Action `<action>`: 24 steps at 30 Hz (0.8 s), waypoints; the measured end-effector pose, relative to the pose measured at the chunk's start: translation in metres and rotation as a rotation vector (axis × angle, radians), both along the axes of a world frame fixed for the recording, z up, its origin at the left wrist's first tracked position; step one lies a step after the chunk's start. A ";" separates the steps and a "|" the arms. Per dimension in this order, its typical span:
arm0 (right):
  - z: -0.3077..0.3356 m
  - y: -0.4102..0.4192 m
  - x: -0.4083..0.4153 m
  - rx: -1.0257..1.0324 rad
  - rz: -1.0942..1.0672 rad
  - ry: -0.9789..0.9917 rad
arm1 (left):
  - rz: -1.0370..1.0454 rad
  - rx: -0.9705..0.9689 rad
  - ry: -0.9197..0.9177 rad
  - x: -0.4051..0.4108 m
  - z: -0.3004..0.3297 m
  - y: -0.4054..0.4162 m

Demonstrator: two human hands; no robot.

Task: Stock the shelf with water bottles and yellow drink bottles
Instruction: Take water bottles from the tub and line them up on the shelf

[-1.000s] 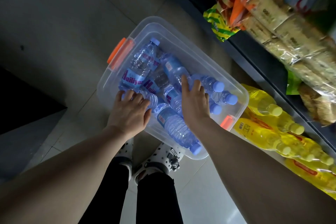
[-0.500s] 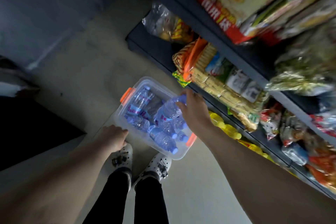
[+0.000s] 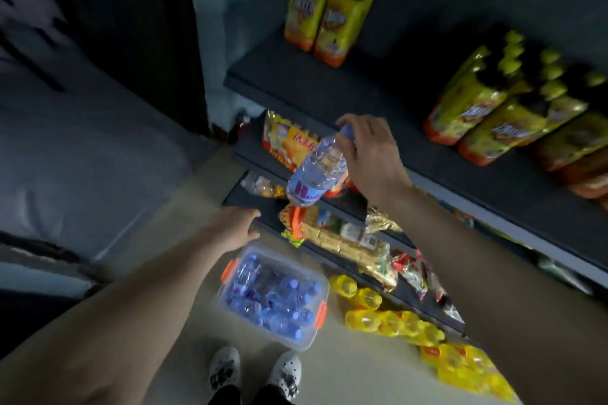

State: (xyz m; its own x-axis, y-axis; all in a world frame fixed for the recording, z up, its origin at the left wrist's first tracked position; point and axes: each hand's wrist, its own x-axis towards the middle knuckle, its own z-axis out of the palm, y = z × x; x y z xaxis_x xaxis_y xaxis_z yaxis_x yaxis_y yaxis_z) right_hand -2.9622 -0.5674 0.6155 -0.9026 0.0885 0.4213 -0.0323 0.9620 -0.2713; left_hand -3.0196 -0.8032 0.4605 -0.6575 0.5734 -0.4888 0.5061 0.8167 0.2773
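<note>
My right hand (image 3: 368, 154) grips a clear water bottle (image 3: 316, 174) by its blue cap, and the bottle hangs tilted in front of the dark upper shelf (image 3: 329, 89). My left hand (image 3: 238, 227) is raised with its fingers apart and holds nothing. Below on the floor stands a clear plastic bin (image 3: 273, 296) with orange latches, holding several more water bottles. Packs of yellow drink bottles (image 3: 388, 316) lie on the floor to the right of the bin.
Dark bottles with yellow labels (image 3: 329, 10) stand at the back left of the upper shelf, and wrapped packs of them (image 3: 500, 108) sit on its right. Snack bags (image 3: 348, 233) fill the lower shelves. My feet in white shoes (image 3: 256, 371) stand by the bin.
My right hand has lifted one water bottle out of the bin up to the upper shelf's height. My left hand left the bin's edge and rose. The view tilted up.
</note>
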 end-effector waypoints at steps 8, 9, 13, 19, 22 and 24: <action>0.167 0.006 -0.011 0.051 -0.009 0.238 | -0.002 0.456 0.017 -0.025 0.171 0.031; 0.181 0.006 -0.013 0.053 -0.006 0.254 | 0.009 0.535 -0.004 -0.026 0.192 0.039; 0.224 0.000 -0.016 0.049 -0.007 0.317 | 0.006 0.771 -0.032 -0.025 0.262 0.067; 0.276 -0.008 -0.015 -0.212 -0.158 0.353 | -0.078 0.879 0.035 -0.024 0.316 0.088; 0.286 -0.008 -0.011 -0.376 -0.166 0.214 | -0.103 0.932 0.056 -0.029 0.349 0.095; 0.289 -0.004 -0.008 -0.411 -0.127 0.142 | -0.110 0.946 0.093 -0.032 0.374 0.101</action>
